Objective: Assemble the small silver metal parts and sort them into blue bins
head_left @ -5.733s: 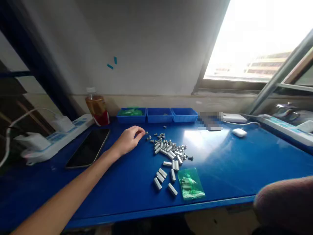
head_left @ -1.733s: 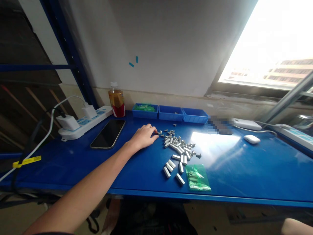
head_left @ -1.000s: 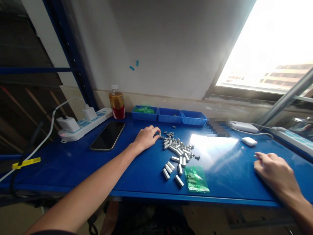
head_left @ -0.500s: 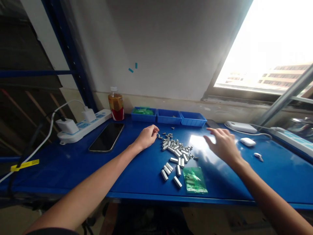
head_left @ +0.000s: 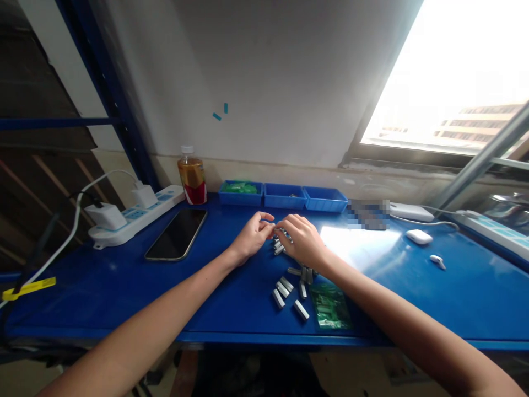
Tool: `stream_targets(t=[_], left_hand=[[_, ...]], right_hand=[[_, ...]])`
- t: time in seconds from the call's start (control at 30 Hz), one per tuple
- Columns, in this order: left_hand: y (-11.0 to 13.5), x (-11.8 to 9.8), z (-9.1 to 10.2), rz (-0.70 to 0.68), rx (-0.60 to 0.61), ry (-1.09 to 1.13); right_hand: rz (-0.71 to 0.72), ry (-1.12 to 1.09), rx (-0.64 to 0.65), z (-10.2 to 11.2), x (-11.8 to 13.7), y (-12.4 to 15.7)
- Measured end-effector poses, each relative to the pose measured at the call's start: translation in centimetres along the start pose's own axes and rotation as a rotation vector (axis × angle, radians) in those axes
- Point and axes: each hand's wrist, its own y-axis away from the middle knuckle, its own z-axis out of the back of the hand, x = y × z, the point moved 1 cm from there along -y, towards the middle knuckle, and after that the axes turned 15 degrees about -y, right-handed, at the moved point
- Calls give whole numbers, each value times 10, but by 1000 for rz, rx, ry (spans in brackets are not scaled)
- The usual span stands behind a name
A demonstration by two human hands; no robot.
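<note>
- Two hands are counted: the left hand [head_left: 252, 238] and the right hand [head_left: 300, 240] are brought fingertip to fingertip over the metal spacers [head_left: 283, 289]. Whether anything is pinched cannot be told.
- One green bag [head_left: 330, 309] is laid at 5 o'clock, near the table [head_left: 413, 286] edge.
- Bare surface is left at 3 o'clock.
- Three blue bins [head_left: 284, 199] are lined at 12 o'clock; green packets [head_left: 239, 188] are kept in the leftmost.

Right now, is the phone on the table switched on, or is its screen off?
Off, as far as the picture shows: the phone lies flat on the blue table, and its screen is fully dark.
</note>
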Motion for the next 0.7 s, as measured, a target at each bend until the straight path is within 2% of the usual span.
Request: stream_targets(t=[0.1, 0.17, 0.23, 0.33, 0.4, 0.5, 0.6, 0.7], left_hand=[[2, -2, -1, -7, -2, -15], [4, -4, 0, -57, -4, -91], [7, -6, 1, -142, -15, -267], [11, -7, 1, -271, 0, -552], [13, -7, 0, -313, 24, -644], [13, -8, 2, -321, 10, -702], [13, -9, 6, -316, -16, -731], [13, -9, 7, -322, -16, -745]], right_hand=[[10, 39, -3, 2, -1, -2], [-13, 64, -59, 9, -9, -8], [-82, 101, -167, 20, -27, -18], [-292, 199, -334, 37, -70, -38], [-444, 264, -308, 42, -102, -52], [-604, 309, -181, 47, -139, -58], [-703, 365, -253, 69, -158, -31], [-791, 450, -400, 114, -166, 29]])
